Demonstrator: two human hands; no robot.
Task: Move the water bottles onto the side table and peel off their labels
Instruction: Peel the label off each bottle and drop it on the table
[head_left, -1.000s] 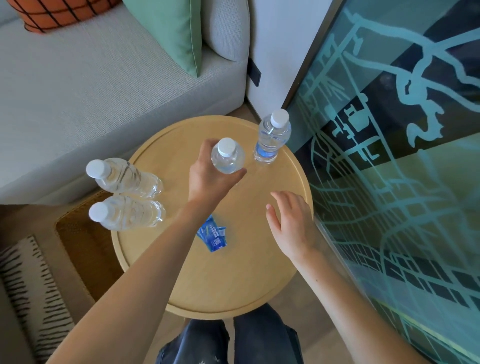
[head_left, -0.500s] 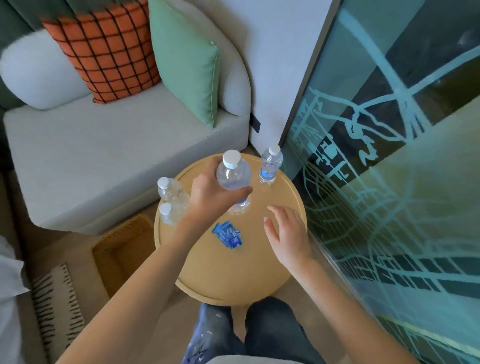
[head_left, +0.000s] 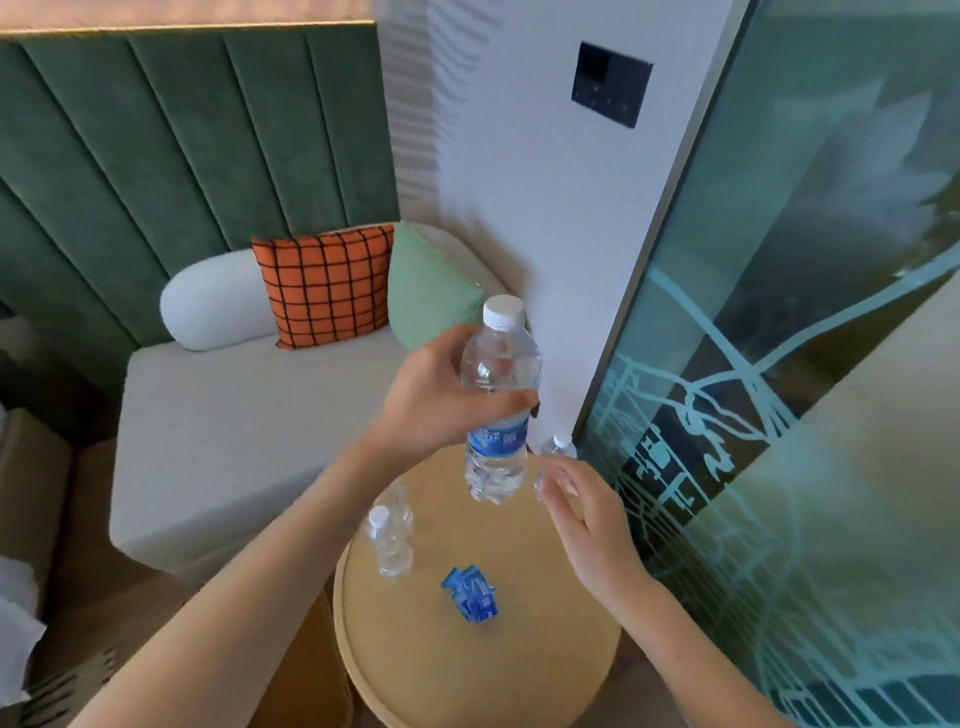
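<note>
The left grip is clasping the bottle high up, over the bench at its far edge. The right grip is hovering open beside it. Full, thin-walled, likely slippery: pinching the label is looking best.

- Left hand grips a clear plastic water bottle with a blue label, upright above the round wooden side table.
- Right hand, fingers loosely spread, is just beside its base.
- Crumpled blue labels lie on the table.
</note>
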